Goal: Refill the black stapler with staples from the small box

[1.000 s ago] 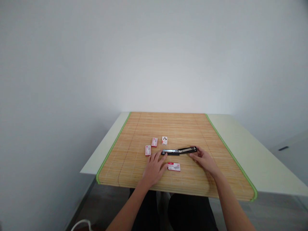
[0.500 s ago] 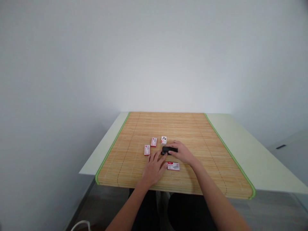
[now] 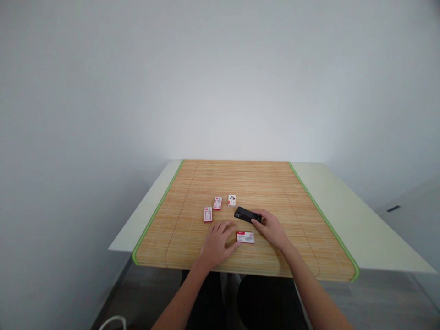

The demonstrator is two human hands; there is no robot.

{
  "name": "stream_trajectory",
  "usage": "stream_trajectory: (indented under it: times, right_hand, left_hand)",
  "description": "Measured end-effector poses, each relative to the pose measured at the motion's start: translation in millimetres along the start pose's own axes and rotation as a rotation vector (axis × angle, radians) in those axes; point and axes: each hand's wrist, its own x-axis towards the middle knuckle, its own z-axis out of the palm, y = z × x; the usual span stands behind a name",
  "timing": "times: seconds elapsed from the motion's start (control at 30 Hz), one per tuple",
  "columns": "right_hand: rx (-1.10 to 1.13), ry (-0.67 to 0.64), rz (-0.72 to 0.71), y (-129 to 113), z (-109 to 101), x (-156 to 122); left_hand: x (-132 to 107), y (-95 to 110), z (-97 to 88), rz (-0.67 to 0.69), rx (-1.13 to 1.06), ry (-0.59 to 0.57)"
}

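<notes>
A black stapler (image 3: 245,215) lies slanted near the middle of the mat, its left end pointing slightly away from me. My right hand (image 3: 272,228) grips its right end between thumb and fingers. Resting on the mat with fingers spread, my left hand (image 3: 218,243) holds nothing. Its thumb tip is at the left edge of a red-and-white staple box (image 3: 245,237), which lies flat between my hands. Beyond my left hand are two small red-and-white boxes, one nearer (image 3: 208,214) and one farther (image 3: 217,203). A small white box with a dark picture (image 3: 232,200) stands behind the stapler.
The bamboo mat (image 3: 240,176) with green edging covers the middle of a white table (image 3: 364,229). A plain wall (image 3: 233,91) rises behind it. My legs are under the front edge, and a white cable (image 3: 115,318) shows at lower left.
The stapler has turned and shifted right in my right hand, its right end nearer me. My left hand has let go of the stapler and drawn back towards me.
</notes>
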Motion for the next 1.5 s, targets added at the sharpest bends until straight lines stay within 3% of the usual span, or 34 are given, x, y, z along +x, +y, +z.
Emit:
stream_trajectory:
  times: [0.23, 0.33, 0.53, 0.7, 0.83, 0.93, 1.07, 1.23, 1.5]
  right_hand:
    - [-0.040, 0.261, 0.108, -5.1, 15.2, -35.8]
    - [-0.037, 0.280, 0.101, -8.4, 20.5, -39.5]
    - [-0.039, 0.267, 0.100, -10.7, 18.9, -39.7]
    - [-0.039, 0.271, 0.090, -10.6, 18.7, -40.1]
    - [-0.028, 0.274, 0.081, -10.2, 18.3, -39.5]
    - [-0.023, 0.271, 0.078, -11.6, 17.7, -39.1]
    - [-0.016, 0.263, 0.070, -13.5, 17.4, -39.3]
    - [-0.035, 0.265, 0.087, -13.0, 17.5, -39.8]
    - [-0.058, 0.248, 0.107, -12.3, 17.6, -40.6]
  left_hand:
    - [0.6, 14.2, 4.4, 0.053, -0.096, -0.035]
    - [2.6, 12.4, 6.7, -0.030, -0.042, 0.017]
    - [10.6, -10.0, 1.3, -0.301, 0.154, 0.240]
    - [17.9, -20.2, 2.4, -0.351, 0.229, 0.305]
    - [42.8, -26.0, 4.3, -0.239, 0.258, 0.274]
    - [67.7, -35.9, 7.1, -0.089, 0.276, 0.155]
    - [84.6, -50.2, 14.4, -0.008, 0.293, 0.030]
    - [75.8, -60.7, 15.4, -0.032, 0.249, 0.080]
    - [47.4, -97.4, -14.9, -0.265, 0.266, 0.171]
